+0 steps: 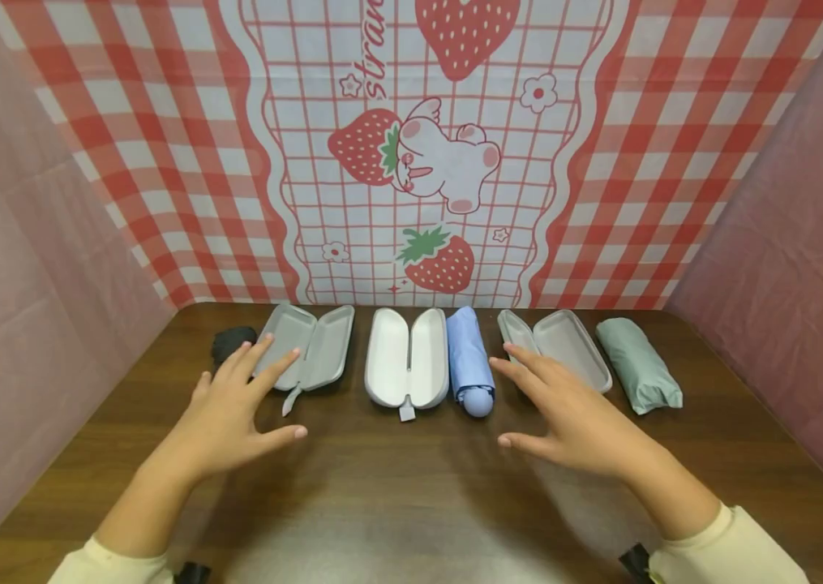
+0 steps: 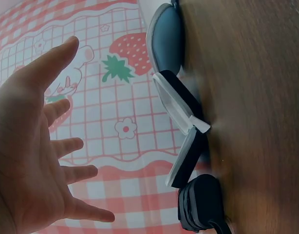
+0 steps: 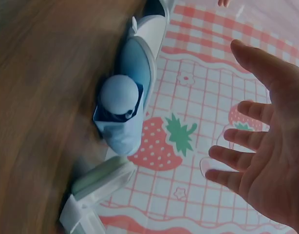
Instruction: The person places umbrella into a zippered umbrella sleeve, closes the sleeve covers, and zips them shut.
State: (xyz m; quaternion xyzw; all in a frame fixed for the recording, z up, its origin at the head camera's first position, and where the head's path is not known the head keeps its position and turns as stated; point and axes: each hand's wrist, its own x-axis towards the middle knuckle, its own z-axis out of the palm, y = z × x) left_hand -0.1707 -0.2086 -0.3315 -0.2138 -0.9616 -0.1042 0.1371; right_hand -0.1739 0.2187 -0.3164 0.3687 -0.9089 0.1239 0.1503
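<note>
While both outspread, left hand (image 1: 230,415) near gray case (image 1: 328,347), right hand (image 1: 570,415) near blue umbrella (image 1: 469,353).

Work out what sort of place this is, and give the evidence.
Probably a small screened-off tabletop workspace: a brown table, a strawberry-print backdrop standing behind it, and pink sheets closing in both sides.

Pink walls (image 1: 39,243) flank a strawberry-print cloth (image 1: 426,154) behind the table (image 1: 389,478)
</note>
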